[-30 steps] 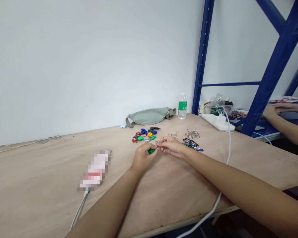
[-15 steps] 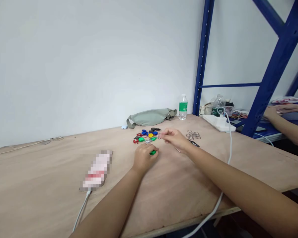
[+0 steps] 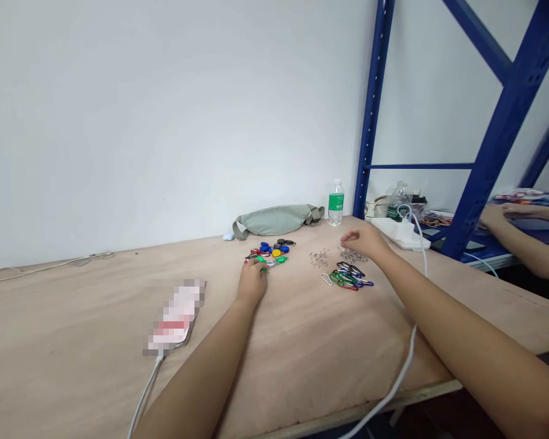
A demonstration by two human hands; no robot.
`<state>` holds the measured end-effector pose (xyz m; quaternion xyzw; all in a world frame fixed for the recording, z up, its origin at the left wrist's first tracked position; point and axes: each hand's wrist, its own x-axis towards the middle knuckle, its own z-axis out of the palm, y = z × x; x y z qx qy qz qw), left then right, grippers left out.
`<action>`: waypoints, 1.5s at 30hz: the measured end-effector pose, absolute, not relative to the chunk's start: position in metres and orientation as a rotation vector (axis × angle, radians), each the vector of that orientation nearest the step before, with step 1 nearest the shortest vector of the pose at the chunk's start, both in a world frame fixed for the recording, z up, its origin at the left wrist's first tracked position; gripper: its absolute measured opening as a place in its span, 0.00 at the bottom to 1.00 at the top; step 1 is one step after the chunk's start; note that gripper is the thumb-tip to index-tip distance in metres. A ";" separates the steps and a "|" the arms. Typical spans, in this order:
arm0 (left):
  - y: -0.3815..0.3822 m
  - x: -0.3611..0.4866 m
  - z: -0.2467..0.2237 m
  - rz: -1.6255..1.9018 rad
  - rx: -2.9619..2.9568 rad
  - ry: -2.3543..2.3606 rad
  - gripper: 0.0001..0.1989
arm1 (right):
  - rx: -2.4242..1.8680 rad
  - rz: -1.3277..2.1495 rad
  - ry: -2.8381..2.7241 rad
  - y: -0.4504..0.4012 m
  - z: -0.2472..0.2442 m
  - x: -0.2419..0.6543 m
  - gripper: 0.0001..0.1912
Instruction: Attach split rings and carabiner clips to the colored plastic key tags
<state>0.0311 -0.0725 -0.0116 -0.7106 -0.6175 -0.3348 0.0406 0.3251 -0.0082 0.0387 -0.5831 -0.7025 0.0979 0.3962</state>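
My left hand (image 3: pixel 252 280) rests at the near edge of a pile of coloured badge reels (image 3: pixel 278 252), its fingers bent down and partly hidden. A bit of green shows beside its fingertips; whether it is gripped is unclear. My right hand (image 3: pixel 365 240) hovers over a heap of metal rings (image 3: pixel 354 256), thumb and forefinger pinched together. Anything in that pinch is too small to name. A looser group of thin metal pieces (image 3: pixel 319 257) lies to its left. Nearer me is a cluster of coloured carabiners (image 3: pixel 350 277), with a white one (image 3: pixel 326 279) at its left.
A grey-green waist bag (image 3: pixel 277 221) and a water bottle (image 3: pixel 335 204) stand by the wall. A white power strip (image 3: pixel 400 234) trails a cable (image 3: pixel 407 360) across my right forearm. A blurred-out phone (image 3: pixel 176 317) lies left. Beyond the blue rack post (image 3: pixel 498 134) are another person's hands (image 3: pixel 496 214).
My right hand has moved right, from beside the reels to the rings, uncovering the carabiners. My left hand has shifted slightly left and away from me, to the reel pile.
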 end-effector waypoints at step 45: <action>-0.138 0.065 0.011 -0.132 -2.172 -1.874 0.13 | -1.130 -0.247 -2.832 -0.127 0.010 0.213 0.12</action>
